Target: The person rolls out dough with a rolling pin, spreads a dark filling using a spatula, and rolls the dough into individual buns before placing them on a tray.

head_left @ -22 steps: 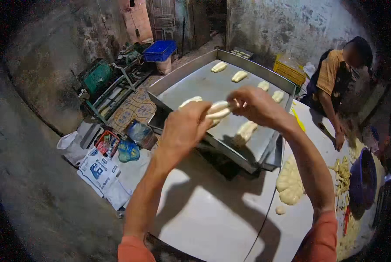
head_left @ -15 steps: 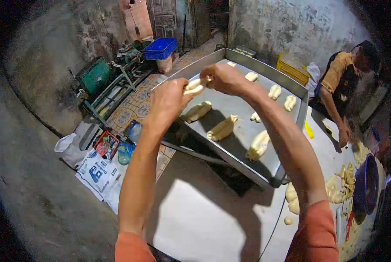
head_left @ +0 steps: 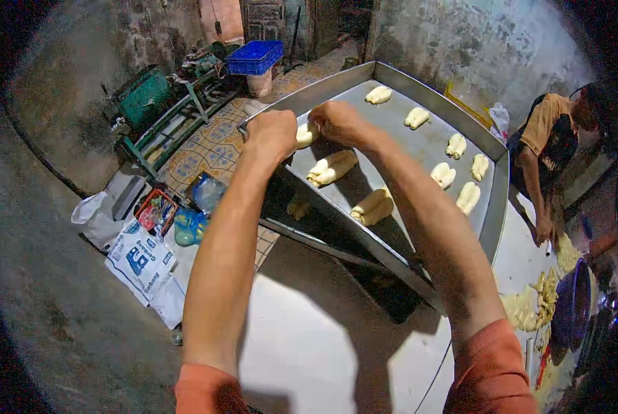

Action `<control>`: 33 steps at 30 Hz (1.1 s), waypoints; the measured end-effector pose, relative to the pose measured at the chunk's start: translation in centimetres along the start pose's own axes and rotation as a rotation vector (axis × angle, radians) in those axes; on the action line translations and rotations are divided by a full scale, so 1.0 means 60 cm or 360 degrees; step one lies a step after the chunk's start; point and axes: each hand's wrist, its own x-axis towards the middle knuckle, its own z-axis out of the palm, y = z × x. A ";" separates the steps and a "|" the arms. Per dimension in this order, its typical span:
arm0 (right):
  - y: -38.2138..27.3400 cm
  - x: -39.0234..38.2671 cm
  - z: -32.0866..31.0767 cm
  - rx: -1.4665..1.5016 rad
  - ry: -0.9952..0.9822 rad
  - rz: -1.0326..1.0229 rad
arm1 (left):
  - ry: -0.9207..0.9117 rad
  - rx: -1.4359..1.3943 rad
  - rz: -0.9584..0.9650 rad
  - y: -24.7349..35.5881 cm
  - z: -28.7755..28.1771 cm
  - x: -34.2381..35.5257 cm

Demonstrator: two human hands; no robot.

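Over the near left corner of a large metal baking tray (head_left: 390, 146), my left hand (head_left: 271, 132) has its fingers curled round one end of a pale dough roll (head_left: 306, 135). My right hand (head_left: 341, 123) pinches the other end, its fingertips partly hidden. The held roll is low, close to the tray's floor. Nearest to it lies a shaped dough piece (head_left: 333, 168), and another dough piece (head_left: 373, 207) is beneath my right forearm. Several more pairs of plump dough rolls, such as one dough piece (head_left: 416, 118), are spread toward the far and right sides.
The tray's raised rim surrounds the dough. A co-worker (head_left: 545, 152) handles something at the right of the white table (head_left: 302, 345), near loose dough (head_left: 547, 293) and a purple basin (head_left: 572, 303). On the left stand a green machine (head_left: 143, 93), a blue crate (head_left: 255, 57) and printed sacks (head_left: 141, 262).
Both hands have lowered the dough roll toward the tray's near left corner. The view has shifted, so the tray appears further right and more of its dough pieces show.
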 end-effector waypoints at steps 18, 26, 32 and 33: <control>-0.252 -0.602 -0.270 -0.0293 0.0129 -0.0163 | 0.0020 -0.1166 0.0310 -0.061 -0.066 -0.326; -0.382 -1.019 -0.055 0.0419 -0.0522 0.0038 | 0.0114 -0.0892 -0.0306 -0.061 0.026 -0.705; -0.505 -1.060 0.102 -0.0080 -0.0467 -0.0429 | -0.0170 -0.1085 -0.0420 0.115 0.028 -0.820; -0.499 -1.080 0.092 -0.0094 -0.0446 -0.0414 | -0.0255 -0.1080 -0.0417 0.145 0.029 -0.828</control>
